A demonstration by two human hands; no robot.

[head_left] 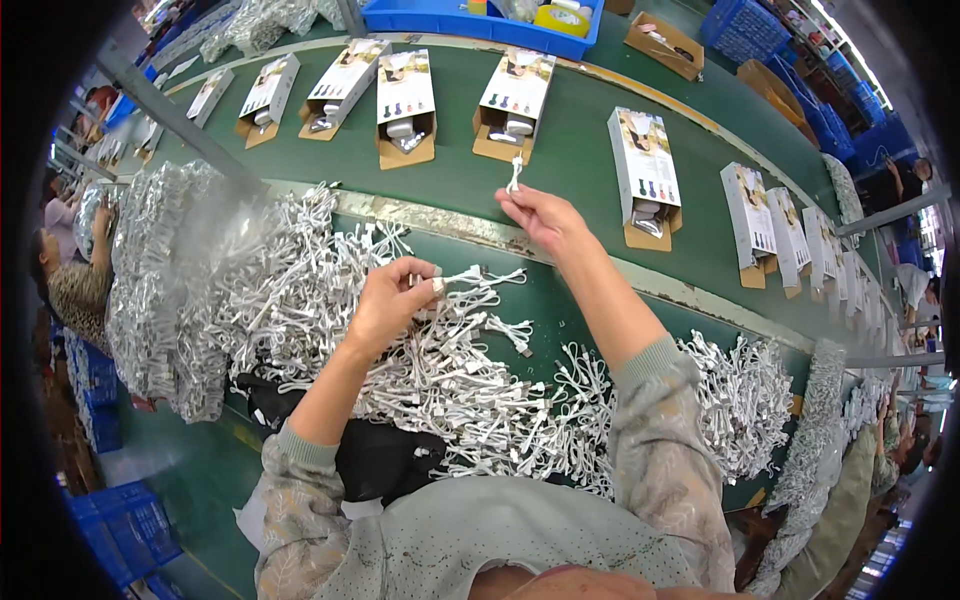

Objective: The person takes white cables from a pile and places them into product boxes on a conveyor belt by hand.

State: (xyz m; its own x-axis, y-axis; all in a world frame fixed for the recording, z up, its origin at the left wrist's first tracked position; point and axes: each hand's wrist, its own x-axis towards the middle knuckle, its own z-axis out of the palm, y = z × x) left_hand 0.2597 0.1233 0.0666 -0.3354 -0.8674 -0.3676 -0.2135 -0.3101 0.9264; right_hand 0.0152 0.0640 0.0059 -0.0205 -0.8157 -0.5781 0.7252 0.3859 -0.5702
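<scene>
My right hand [543, 217] is closed on a small bundled white USB cable [516, 174], held up by its lower end. The cable's upper end reaches the open flap of a white printed box [518, 88], which lies on the green belt with white and silvery items in its mouth. Over a large heap of bundled white cables [290, 270], my left hand [395, 297] is closed in a pinch on another white cable [462, 277]. Part of that cable is hidden by the fingers.
More open boxes lie along the belt, one [405, 105] to the left, another [645, 170] to the right. A metal rail [450, 228] separates belt and cable heap. Clear bags of cables [165, 290] stand at left. A blue tray [480, 25] sits beyond; people work at both sides.
</scene>
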